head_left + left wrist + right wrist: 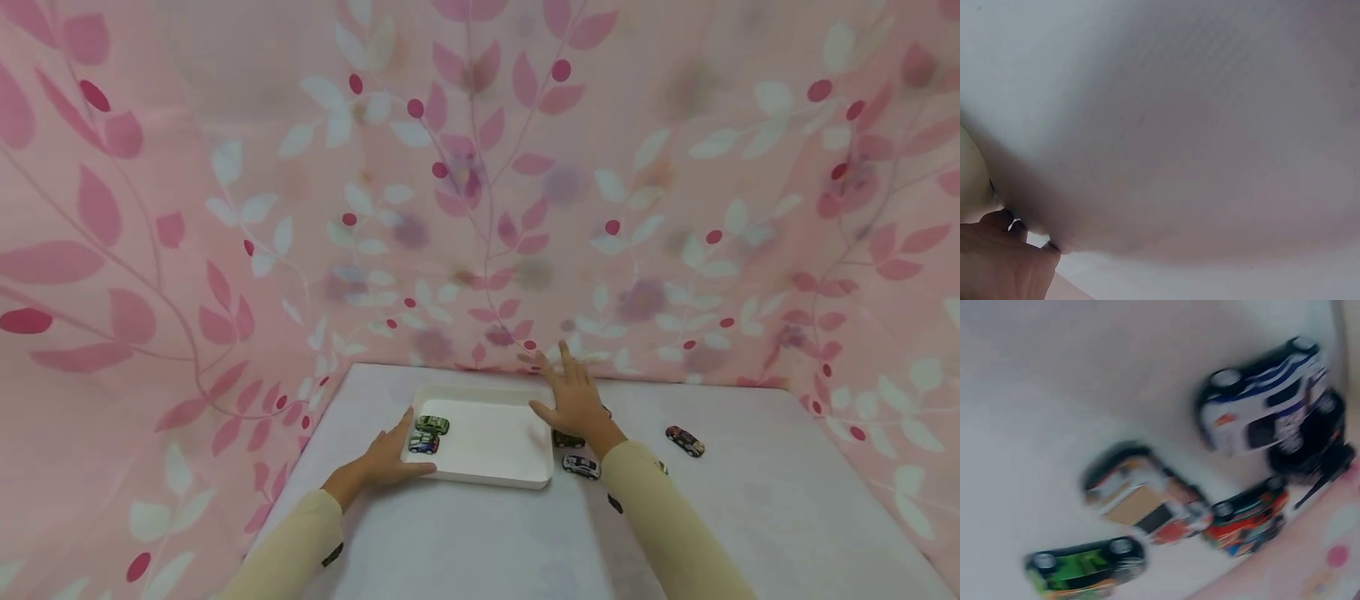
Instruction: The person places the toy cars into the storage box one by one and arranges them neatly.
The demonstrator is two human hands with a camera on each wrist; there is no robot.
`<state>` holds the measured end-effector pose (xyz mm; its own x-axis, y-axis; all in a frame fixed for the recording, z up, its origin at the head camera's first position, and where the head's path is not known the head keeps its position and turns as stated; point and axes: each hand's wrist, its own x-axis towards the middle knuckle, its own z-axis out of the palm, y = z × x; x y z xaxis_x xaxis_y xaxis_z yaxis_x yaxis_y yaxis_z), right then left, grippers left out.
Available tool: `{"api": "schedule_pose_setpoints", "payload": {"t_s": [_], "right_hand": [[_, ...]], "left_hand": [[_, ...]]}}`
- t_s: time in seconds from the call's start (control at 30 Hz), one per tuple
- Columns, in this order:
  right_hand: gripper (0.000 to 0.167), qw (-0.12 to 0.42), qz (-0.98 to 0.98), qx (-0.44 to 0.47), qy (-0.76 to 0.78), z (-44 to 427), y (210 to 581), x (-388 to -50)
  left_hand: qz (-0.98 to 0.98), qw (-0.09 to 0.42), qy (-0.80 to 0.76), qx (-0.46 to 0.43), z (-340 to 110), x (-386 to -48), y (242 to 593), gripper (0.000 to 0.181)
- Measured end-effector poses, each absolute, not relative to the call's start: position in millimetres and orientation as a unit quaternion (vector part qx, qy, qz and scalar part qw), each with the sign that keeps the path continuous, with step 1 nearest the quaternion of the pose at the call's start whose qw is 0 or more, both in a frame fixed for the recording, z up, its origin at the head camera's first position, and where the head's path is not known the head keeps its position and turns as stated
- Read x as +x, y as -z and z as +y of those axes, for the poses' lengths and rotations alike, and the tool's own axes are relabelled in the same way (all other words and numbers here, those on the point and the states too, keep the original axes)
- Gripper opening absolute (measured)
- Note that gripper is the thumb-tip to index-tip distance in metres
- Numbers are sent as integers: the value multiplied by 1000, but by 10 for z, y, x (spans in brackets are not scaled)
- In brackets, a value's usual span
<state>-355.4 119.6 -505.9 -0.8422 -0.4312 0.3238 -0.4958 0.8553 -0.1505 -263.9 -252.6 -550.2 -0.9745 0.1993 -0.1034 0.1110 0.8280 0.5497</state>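
A shallow white tray [487, 480] lies on the table in the head view. My left hand [384, 458] holds its front left corner, thumb along the front rim and fingers along the left side. Just inside that corner sit a green toy car [432, 426] and a blue-and-white toy car [424, 444]. Over the tray's right rim is my right hand [576, 404], fingers spread and holding nothing. Below it lie a dark green toy car [567, 440] and a white toy car [581, 467], outside the tray. The right wrist view shows a white toy car with blue stripes [1263, 403].
Farther right lies a dark toy car [686, 442]; my right forearm partly covers others. An orange-and-white toy car [1147, 499], a green toy car [1085, 569] and a red-orange toy car [1249, 515] appear in the right wrist view. Patterned pink cloth [480, 208] walls the table.
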Motion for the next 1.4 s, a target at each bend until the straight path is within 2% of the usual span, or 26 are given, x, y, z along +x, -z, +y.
{"api": "schedule_pose_setpoints", "payload": {"t_s": [0.4, 0.6, 0.8, 1.03, 1.4], "right_hand": [[81, 150, -966, 187, -93, 1850, 5006, -3671], [84, 123, -975, 145, -113, 2101, 5122, -3557], [84, 116, -978, 134, -112, 2166, 5213, -3491], [82, 108, -978, 134, -120, 2212, 5249, -3355], [84, 117, -976, 142, -116, 2423, 5406, -3315]], "left_hand": [[958, 56, -271, 78, -2581, -2745, 5411, 126], [954, 78, -280, 77, -2559, -2704, 5447, 128], [956, 63, -276, 73, -2549, -2635, 5482, 126], [956, 74, -276, 73, -2533, -2578, 5500, 126], [954, 73, -281, 71, -2508, -2632, 5527, 126]]}}
